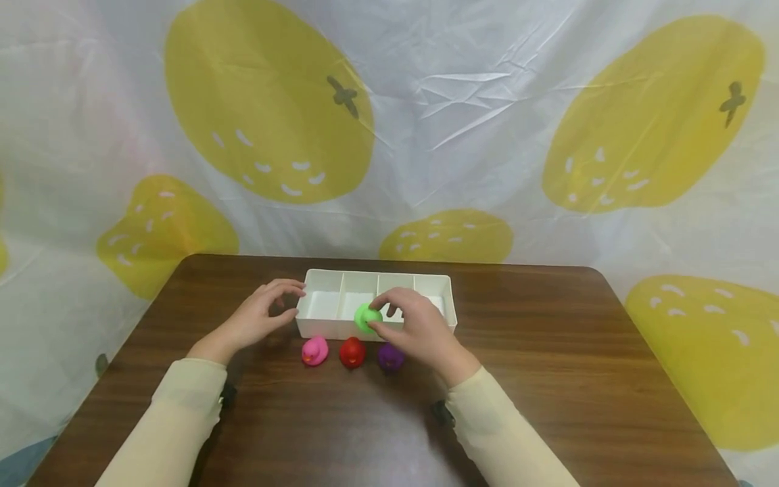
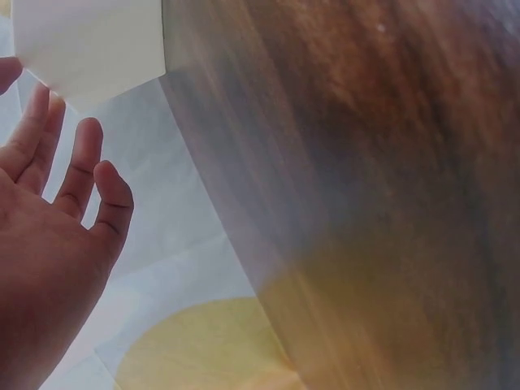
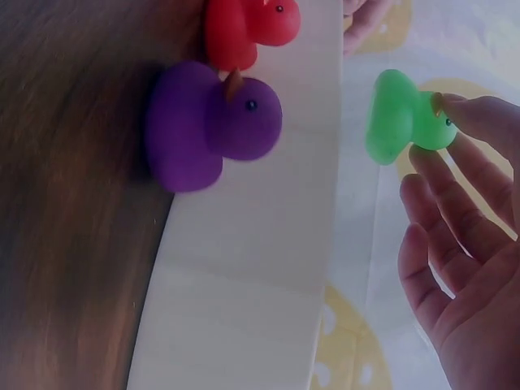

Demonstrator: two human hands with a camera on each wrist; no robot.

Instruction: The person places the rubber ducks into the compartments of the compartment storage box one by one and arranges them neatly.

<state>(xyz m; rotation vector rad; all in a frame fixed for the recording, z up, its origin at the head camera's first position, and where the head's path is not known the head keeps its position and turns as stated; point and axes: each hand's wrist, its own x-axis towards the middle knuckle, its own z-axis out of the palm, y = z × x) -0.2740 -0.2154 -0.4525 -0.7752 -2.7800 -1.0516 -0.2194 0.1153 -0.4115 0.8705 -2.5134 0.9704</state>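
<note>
My right hand [image 1: 420, 331] pinches a green rubber duck [image 1: 368, 317] by its head, held above the front wall of a white divided tray [image 1: 322, 329]. In the right wrist view the green duck [image 3: 394, 118] hangs between thumb and fingers, apart from the tray. My left hand [image 1: 258, 314] is at the tray's left end, fingers loosely bent, thumb and fingertips at its wall; whether they press it is unclear. In front of the tray stand a pink duck [image 1: 314, 351], a red duck [image 1: 352, 352] and a purple duck [image 1: 390, 356], the last partly behind my right hand.
The tray sits near the back of a dark brown wooden table [image 1: 548, 352], its compartments split by thin dividers. Behind the table hangs a white curtain [image 1: 462, 135] printed with yellow fruit.
</note>
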